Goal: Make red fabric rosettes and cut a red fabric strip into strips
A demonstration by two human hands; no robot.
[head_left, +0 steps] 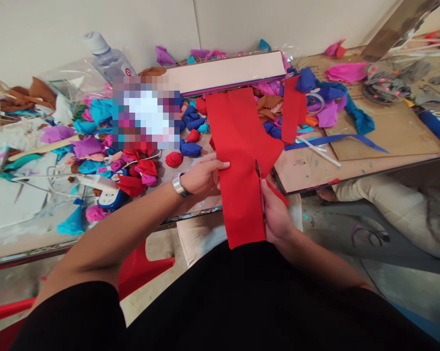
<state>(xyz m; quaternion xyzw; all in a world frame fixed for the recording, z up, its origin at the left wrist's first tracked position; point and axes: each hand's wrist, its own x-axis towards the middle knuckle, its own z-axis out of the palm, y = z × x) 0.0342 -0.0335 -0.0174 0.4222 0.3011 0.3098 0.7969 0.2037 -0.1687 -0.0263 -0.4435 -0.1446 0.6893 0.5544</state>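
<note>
A long sheet of red crepe paper [238,131] hangs over the table's front edge toward my lap. My left hand [205,173] pinches its left edge, thumb on top. In my right hand [276,214] is a pair of scissors [258,169], fingers closed around handles that are mostly hidden. The dark blades lie at a slit in the paper, and a flap spreads away to the right of the cut. Another red piece of paper [292,114] lies beyond it on the right. Several rolled red and blue paper buds, one a red bud [173,159], lie near my left hand.
A plastic bottle [110,58] stands at the back left. Behind the red sheet lies a long pale box [227,73]. Crumpled coloured paper, a blue power strip [112,195] and cardboard [388,131] cover the table. A person's leg [391,200] shows at right.
</note>
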